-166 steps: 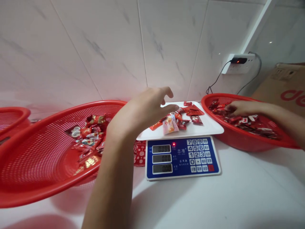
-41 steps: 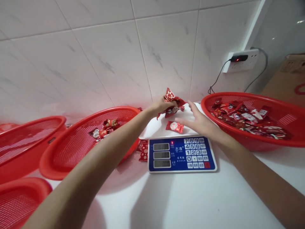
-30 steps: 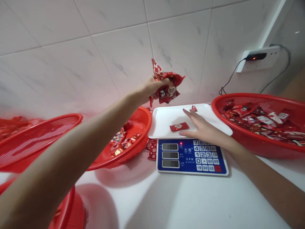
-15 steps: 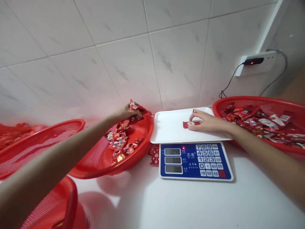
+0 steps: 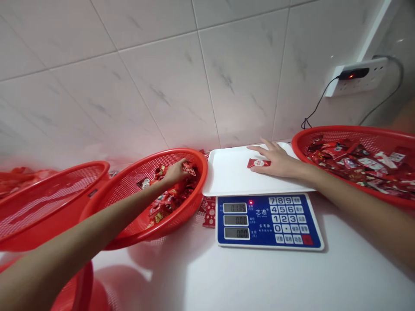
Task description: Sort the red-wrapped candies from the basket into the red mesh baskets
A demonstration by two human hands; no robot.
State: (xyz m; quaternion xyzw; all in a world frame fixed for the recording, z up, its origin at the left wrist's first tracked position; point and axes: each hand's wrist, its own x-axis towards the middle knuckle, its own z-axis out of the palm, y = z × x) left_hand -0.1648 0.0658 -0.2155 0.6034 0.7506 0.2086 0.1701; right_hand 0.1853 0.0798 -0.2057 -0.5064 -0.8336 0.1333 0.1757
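My left hand (image 5: 177, 171) is down in the middle red mesh basket (image 5: 129, 177), its fingers closed on a red wrapped candy (image 5: 189, 169). More wrapped candies (image 5: 162, 207) lie heaped under and around it. On the white tray (image 5: 227, 172) of the weighing scale (image 5: 267, 222) rests my right hand (image 5: 275, 160), open with the fingers spread. A small red packet with a pale round label (image 5: 258, 163) lies flat on the tray between its thumb and fingers. My right palm hides part of the packet's right end.
At the right stands another red basket (image 5: 350, 129) full of wrapped candies. More red baskets (image 5: 48, 185) crowd the left side. Behind the scale rises a tiled wall (image 5: 240, 77) with a socket strip (image 5: 340, 86) and a hanging cable. A red dotted packet (image 5: 209, 211) lies beside the scale.
My left hand has gone lower into the basket, where more candies now lie. My right fingers have spread from a pinch over the packet. The scale's top reading has risen.
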